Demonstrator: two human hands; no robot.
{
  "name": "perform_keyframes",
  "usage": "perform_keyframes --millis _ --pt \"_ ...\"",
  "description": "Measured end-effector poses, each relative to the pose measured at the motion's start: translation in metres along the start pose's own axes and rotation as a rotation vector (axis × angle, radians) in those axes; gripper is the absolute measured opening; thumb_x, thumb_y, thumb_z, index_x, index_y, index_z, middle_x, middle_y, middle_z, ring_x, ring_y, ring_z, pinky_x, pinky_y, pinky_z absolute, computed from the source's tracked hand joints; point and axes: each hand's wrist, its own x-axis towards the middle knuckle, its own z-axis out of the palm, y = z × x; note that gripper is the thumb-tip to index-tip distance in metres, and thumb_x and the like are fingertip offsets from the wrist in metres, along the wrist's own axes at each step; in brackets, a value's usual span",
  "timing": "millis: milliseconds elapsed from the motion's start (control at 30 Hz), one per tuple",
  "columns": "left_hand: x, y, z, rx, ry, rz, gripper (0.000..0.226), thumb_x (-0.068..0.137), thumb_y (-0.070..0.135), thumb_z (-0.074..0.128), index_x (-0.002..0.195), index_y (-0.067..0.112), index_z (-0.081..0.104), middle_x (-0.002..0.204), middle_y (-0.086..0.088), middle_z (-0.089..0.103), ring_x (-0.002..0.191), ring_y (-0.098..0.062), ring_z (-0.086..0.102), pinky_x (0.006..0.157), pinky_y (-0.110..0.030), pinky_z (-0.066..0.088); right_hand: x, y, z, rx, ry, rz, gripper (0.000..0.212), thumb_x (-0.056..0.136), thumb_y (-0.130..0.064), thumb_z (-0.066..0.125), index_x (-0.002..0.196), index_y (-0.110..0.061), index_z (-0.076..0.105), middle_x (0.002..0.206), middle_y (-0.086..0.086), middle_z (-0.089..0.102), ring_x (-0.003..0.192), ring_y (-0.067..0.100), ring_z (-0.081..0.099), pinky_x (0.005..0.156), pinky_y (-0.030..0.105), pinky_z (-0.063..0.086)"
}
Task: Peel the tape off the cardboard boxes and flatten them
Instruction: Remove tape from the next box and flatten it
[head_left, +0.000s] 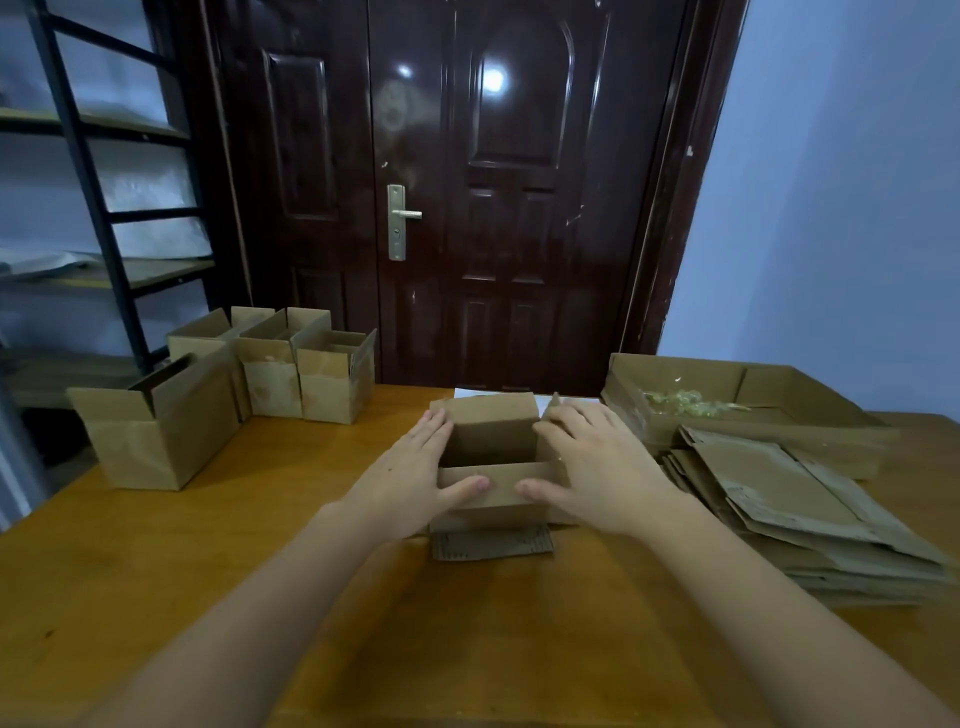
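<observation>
Head view is showing my left hand (415, 470) and right hand (587, 467) cupping an open box (491, 457), fingers curved around both sides, on the table (260, 519) just before the door (467, 182); uneven squeezing could be tearing its flaps.

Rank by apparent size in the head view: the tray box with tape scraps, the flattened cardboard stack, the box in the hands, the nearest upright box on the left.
1. tray box and flattened stack: look alike, no ranking
2. left upright box
3. held box, smallest, partly covered by both hands
</observation>
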Motion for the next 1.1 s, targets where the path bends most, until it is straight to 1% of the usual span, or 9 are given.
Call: perform_keyframes --millis 133,200,300,400,533,633,733,933,1100 --pt "-0.002 0.002 0.012 -0.066 0.09 -0.018 0.1 0.091 0.078 0.044 0.167 0.025 0.005 0.173 0.009 -0.006 0.158 -0.008 -0.005 0.125 -0.034 0.009 -0.016 -0.011 0.038 0.026 -0.058 0.218 0.096 0.085 -0.079 -0.01 0.162 -0.022 -0.003 0.17 0.003 0.0 0.156 0.028 -0.013 0.127 0.052 0.003" --pt "-0.004 0.002 0.019 -0.136 0.146 -0.025 0.102 0.089 0.079 0.048 0.167 0.027 0.007 0.173 0.011 -0.005 0.157 -0.006 -0.005 0.126 -0.037 0.013 -0.019 -0.019 0.054 0.146 -0.044 0.286 0.086 0.092 -0.076 -0.003 0.159 -0.023 -0.018 0.169 0.001 -0.014 0.154 0.022 -0.02 0.127 0.048 0.001" --pt "-0.01 0.005 0.029 -0.323 0.263 -0.096 0.115 0.081 0.08 0.06 0.166 0.031 -0.001 0.172 0.014 -0.005 0.158 -0.007 0.0 0.127 -0.044 0.022 -0.018 -0.029 0.064 0.318 0.021 0.355 0.079 0.098 -0.068 0.013 0.158 -0.029 -0.02 0.165 -0.006 -0.026 0.152 0.016 -0.023 0.127 0.04 0.007" --pt "-0.016 0.014 0.036 -0.558 0.381 -0.23 0.134 0.067 0.079 0.074 0.165 0.033 -0.005 0.174 0.009 0.0 0.159 -0.016 0.01 0.126 -0.049 0.026 -0.016 -0.039 0.071 0.385 0.084 0.379 0.072 0.097 -0.061 0.004 0.159 -0.03 -0.013 0.164 -0.008 -0.03 0.152 0.016 -0.025 0.127 0.038 0.015" --pt "-0.019 0.019 0.044 -0.703 0.368 -0.282 0.127 0.068 0.071 0.082 0.166 0.027 0.014 0.167 0.007 0.028 0.15 -0.018 0.033 0.119 -0.042 0.039 -0.011 -0.053 0.072 0.596 0.102 0.406 0.071 0.098 -0.059 0.009 0.162 -0.029 -0.002 0.165 -0.011 -0.026 0.154 0.013 -0.017 0.124 0.037 0.025" --pt "-0.026 0.025 0.043 -0.714 0.254 -0.164 0.106 0.077 0.059 0.084 0.162 0.026 0.029 0.15 0.017 0.048 0.125 0.0 0.052 0.097 -0.019 0.049 -0.004 -0.061 0.068 0.794 0.057 0.359 0.065 0.106 -0.05 0.023 0.163 -0.026 0.002 0.167 -0.013 -0.018 0.155 0.01 -0.009 0.126 0.038 0.018" --pt "-0.033 0.028 0.044 -0.672 0.184 -0.038 0.08 0.082 0.041 0.086 0.151 0.034 0.045 0.126 0.027 0.057 0.111 0.013 0.056 0.085 -0.01 0.05 -0.001 -0.065 0.065 0.907 0.056 0.327 0.059 0.109 -0.043 0.027 0.163 -0.025 0.01 0.168 -0.017 -0.009 0.153 0.002 0.003 0.125 0.028 0.016" --pt "-0.039 0.031 0.044 -0.411 0.213 0.131 0.098 0.079 0.044 0.086 0.159 0.034 0.031 0.15 0.036 0.027 0.138 0.019 0.025 0.114 -0.01 0.024 0.005 -0.066 0.047 1.192 0.048 0.418 0.058 0.107 -0.05 0.039 0.159 -0.029 0.029 0.165 -0.024 0.008 0.148 -0.001 0.018 0.119 0.025 0.021" --pt "-0.042 0.047 0.039 -0.418 0.261 0.256 0.088 0.086 0.023 0.081 0.156 0.039 0.031 0.144 0.05 0.018 0.14 0.012 0.034 0.111 -0.008 0.034 0.009 -0.061 0.031 1.319 0.132 0.437 0.069 0.098 -0.058 0.054 0.158 -0.034 0.03 0.158 -0.017 0.037 0.143 0.004 0.035 0.115 0.028 0.033"
